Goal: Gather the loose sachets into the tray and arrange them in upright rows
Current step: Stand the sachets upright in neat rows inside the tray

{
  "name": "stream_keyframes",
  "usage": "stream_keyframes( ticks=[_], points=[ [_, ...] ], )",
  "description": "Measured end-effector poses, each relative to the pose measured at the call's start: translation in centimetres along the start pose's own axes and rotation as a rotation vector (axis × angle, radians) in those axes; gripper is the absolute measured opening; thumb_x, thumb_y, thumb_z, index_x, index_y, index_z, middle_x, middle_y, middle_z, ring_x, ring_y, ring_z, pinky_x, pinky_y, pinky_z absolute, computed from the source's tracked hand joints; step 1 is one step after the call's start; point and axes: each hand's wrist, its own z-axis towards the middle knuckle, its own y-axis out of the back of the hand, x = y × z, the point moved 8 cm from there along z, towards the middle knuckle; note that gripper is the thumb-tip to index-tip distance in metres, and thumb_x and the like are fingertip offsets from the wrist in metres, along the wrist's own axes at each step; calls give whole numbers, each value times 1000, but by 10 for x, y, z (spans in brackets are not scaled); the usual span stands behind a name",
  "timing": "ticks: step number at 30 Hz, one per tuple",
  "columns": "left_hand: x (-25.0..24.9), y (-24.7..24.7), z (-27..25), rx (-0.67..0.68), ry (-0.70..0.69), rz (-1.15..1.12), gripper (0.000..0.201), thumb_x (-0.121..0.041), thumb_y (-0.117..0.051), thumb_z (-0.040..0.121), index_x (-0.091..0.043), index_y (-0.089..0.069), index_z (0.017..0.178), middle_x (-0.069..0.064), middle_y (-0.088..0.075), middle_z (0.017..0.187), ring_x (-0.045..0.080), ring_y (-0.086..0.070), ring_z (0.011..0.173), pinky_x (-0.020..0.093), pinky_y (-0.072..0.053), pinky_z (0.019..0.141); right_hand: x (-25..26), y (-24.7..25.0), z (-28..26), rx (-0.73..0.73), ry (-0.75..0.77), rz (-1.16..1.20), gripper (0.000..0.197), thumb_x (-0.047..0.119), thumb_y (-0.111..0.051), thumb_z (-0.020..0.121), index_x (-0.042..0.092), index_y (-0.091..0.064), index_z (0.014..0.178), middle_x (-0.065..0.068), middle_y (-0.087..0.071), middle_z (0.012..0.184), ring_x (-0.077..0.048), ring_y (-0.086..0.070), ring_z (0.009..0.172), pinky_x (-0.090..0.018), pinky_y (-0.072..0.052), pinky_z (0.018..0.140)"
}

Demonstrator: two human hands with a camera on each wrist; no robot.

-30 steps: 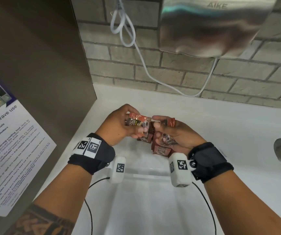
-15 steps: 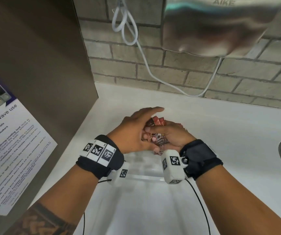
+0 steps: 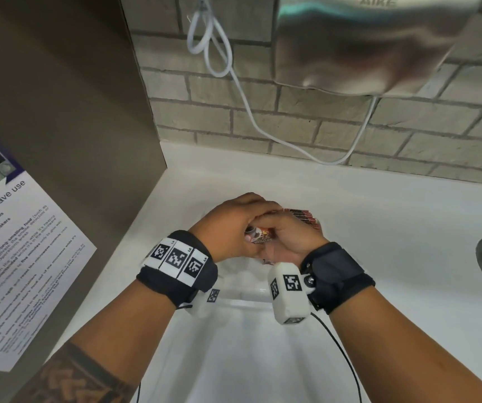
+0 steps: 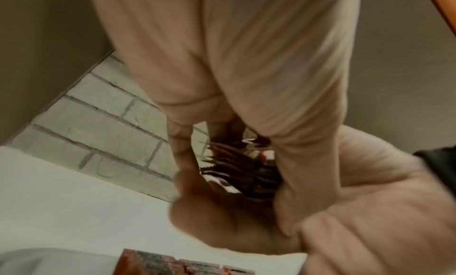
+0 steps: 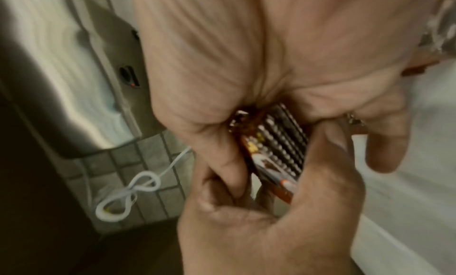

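Both hands had closed together since a second before, when they stood slightly apart – the left hand now curled over the right hand, and between them they gripped one squared-up stack of sachets, its edges fanning out past the right hand's fingers. The stack hung just above the clear tray on the white table; it looked ready to be set in upright, not yet placed

Bright head view, blurred wrists (dim)
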Motion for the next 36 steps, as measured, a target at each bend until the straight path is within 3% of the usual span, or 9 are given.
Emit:
stream_keyframes(
  ticks=[7,12,15,18,23,28,30,32,36],
  points=[
    [6,-7,2,80,14,134,86,-18,-80,71,-26,-45,148,-2,-53,139,21,-54,121,41,-50,96,7,4,-3,-65,144,-402,14,0,-53,92,5,-66,93,-14,-67,90,-24,-65,92,-42,-48,80],
    [4,-3,6,93,16,15,112,-21,-88,68,-33,-22,157,-2,-35,155,12,-40,137,30,-41,111,7,8,-7,-34,174,-299,14,7,-53,100,6,-66,105,-9,-72,101,-22,-69,101,-34,-53,82],
    [24,13,3,-83,259,-509,137,-48,-90,61,-39,8,157,-16,-12,164,5,-25,146,24,-35,111,7,6,-10,7,179,-232,17,8,-54,99,3,-64,112,-12,-71,108,-31,-65,112,-38,-52,93],
    [45,3,-9,-233,560,-1234,143,-53,-94,49,-26,-9,160,-2,-30,160,15,-43,137,36,-55,94,9,-3,-12,56,208,-153,31,11,-52,101,0,-58,129,-20,-65,127,-35,-59,122,-45,-46,106],
    [19,-18,-8,-13,502,-1516,63,-16,-65,85,-16,-49,145,10,-56,127,28,-61,110,51,-59,85,15,-13,-11,67,318,-243,32,10,-46,104,10,-58,134,-5,-65,131,-19,-58,127,-36,-52,93],
    [21,-21,-11,10,518,-1486,49,-16,-63,91,-14,-57,139,17,-60,121,29,-63,105,41,-59,75,10,6,-1,-96,381,-739,49,56,-57,88,39,-50,133,3,-55,133,-16,-43,135,-45,-44,109],
    [27,-22,-14,-35,548,-1446,43,-17,-60,93,-10,-59,135,17,-64,120,29,-66,101,42,-60,74,15,13,-1,-150,366,-877,67,67,-59,80,41,-42,139,2,-44,135,-15,-39,134,-30,-50,99],
    [30,-19,-17,-72,537,-1385,33,-16,-58,98,-8,-60,130,16,-68,109,27,-67,91,39,-61,72,31,20,-10,-242,356,-897,66,62,-59,88,35,-37,144,2,-39,135,-12,-46,124,-6,-47,73],
    [26,-20,-19,-34,481,-1219,22,-16,-62,97,-13,-62,119,2,-68,85,15,-66,75,33,-57,65,70,16,-21,-270,484,-925,23,39,-67,93,28,-66,113,5,-66,105,-8,-64,87,-17,-48,73]
  ],
)
